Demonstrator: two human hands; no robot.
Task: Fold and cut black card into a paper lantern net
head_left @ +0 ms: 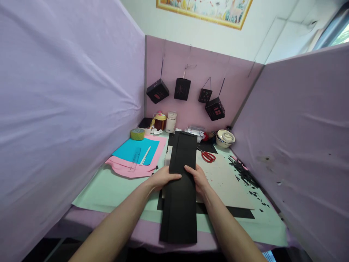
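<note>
A long folded black paper sheet (181, 189) lies lengthwise down the middle of the table, its near end hanging past the table's front edge. My left hand (163, 177) grips its left edge, thumb lying on top. My right hand (199, 178) holds the right edge at the same height, fingers curled over the paper. Beneath the black sheet lies a grey cardboard board (226, 182) on more black paper.
Red-handled scissors (208, 156) lie just beyond my right hand. Pink and blue paper (136, 151) with a clear ruler and a pen sits at left. Tape roll (137, 134), jars and a bowl (225, 138) stand at the back. Black scraps (245, 176) litter the right side. Black lanterns (182, 89) hang on the partition.
</note>
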